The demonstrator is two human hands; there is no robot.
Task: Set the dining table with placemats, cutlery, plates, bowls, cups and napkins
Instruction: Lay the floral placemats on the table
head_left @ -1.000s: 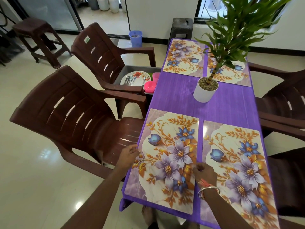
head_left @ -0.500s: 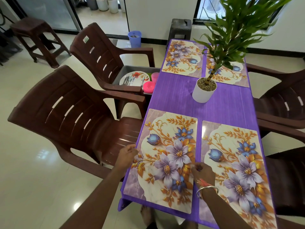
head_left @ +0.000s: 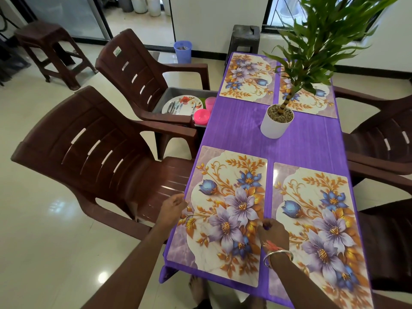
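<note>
Barely anything has moved since a second ago: both hands stay at the near-left placemat [head_left: 225,197], a glossy, round-cornered floral rectangle lying much where it was. Far left, a brown plastic stool [head_left: 44,41] stands on shiny cream floor with open room around it. Slatted brown plastic seats crowd the left edge of the purple-clothed surface [head_left: 236,130]: the near chair [head_left: 89,152] and the far chair [head_left: 133,70], whose green-and-white sticker [head_left: 117,51] is too small to read. On the far chair's seat a grey tub [head_left: 174,91] holds a floral plate [head_left: 185,101], cutlery [head_left: 175,107], a pink bowl [head_left: 201,115] and a pink cup [head_left: 210,102]. The left hand [head_left: 175,206] grips the mat's left edge with curled fingers, right at the surface's edge. The right hand [head_left: 273,230], above a metal bangle [head_left: 277,255], pinches the mat's right edge at the narrow purple strip beside the near-right placemat [head_left: 312,208]. Farther off stands a white pot [head_left: 276,128] of pebbles.
</note>
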